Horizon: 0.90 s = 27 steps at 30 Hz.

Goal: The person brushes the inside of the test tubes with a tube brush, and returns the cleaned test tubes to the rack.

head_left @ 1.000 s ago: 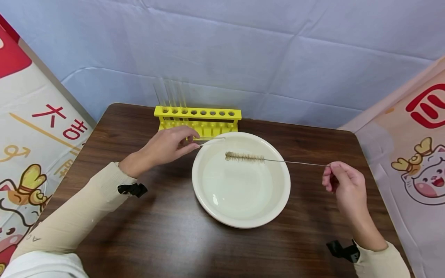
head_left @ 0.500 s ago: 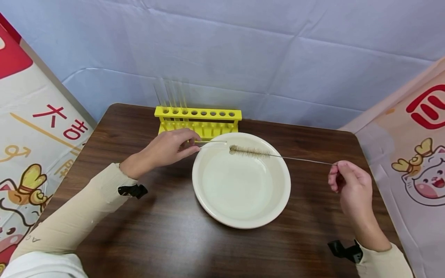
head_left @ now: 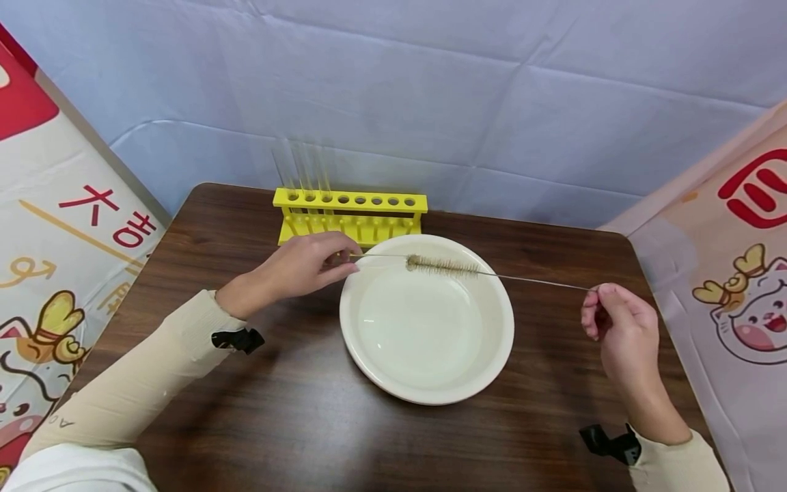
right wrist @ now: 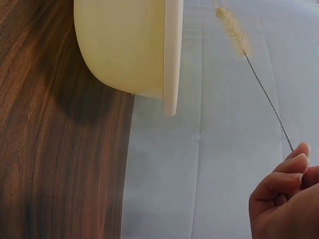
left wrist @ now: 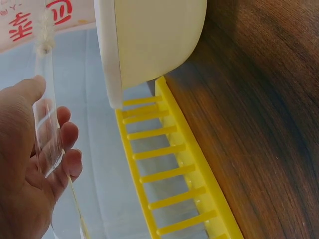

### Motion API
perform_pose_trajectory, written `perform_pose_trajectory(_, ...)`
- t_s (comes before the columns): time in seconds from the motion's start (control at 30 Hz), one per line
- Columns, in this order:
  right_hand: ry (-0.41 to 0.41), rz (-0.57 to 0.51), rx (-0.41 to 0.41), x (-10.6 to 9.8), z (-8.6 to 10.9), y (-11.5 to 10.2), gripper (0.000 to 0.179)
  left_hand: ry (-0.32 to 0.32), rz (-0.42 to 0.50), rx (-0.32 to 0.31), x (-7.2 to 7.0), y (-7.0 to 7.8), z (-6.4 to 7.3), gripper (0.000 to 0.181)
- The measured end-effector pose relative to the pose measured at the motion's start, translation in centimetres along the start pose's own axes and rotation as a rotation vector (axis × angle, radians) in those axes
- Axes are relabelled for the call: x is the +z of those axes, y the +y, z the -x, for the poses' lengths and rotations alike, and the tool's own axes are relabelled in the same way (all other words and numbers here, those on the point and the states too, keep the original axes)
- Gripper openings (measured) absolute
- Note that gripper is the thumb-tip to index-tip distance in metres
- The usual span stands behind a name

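Observation:
A clear glass test tube [left wrist: 46, 129] lies across the fingers of my left hand [head_left: 307, 263], held under the thumb. Its mouth points right, above the far-left part of the white basin [head_left: 424, 396]. With thumb and fingertips, my right hand [head_left: 626, 335] pinches the twisted wire handle of a test tube brush [head_left: 445, 266]. The pale bristles [right wrist: 232, 30] hang over the basin, their tip right at the tube's mouth, nearly in line with it. In the left wrist view the bristle tip overlaps the tube's upper end.
Behind the basin's left side stands a yellow test tube rack [head_left: 363, 198] with three clear tubes [head_left: 307, 167] in its left holes. All this is on a dark wooden table [head_left: 295, 417]. A pale cloth [head_left: 393, 82] hangs behind, with printed banners [head_left: 738, 273] at both sides.
My right hand first drew the brush slightly right and up, then held steady. My left hand has shifted slightly right and down, bringing the tube's mouth to the bristle tip.

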State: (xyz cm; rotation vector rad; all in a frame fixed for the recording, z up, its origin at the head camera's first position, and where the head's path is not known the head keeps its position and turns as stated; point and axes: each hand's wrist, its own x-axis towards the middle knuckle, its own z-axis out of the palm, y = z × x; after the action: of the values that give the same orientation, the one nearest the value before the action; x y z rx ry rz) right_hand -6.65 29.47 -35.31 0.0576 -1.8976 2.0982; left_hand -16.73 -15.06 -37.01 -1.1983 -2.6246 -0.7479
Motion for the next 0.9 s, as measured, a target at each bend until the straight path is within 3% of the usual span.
perform_pose_trajectory(0.37,-0.016,-0.026,-0.006,-0.05,0.0,-0.03,0.036,-0.009,-0.004,0.004,0.25,0.34,0.03,0.024)
perform_pose_trajectory(0.7,-0.022,0.077,0.024,-0.21,0.0,-0.15,0.037,0.004,0.026,0.022,0.21,0.47,0.05,0.024)
perform_pose_trajectory(0.9,-0.032,0.133,0.043,-0.49,-0.16,0.06,0.036,-0.027,0.035,0.007,0.09,0.67,-0.04,0.024)
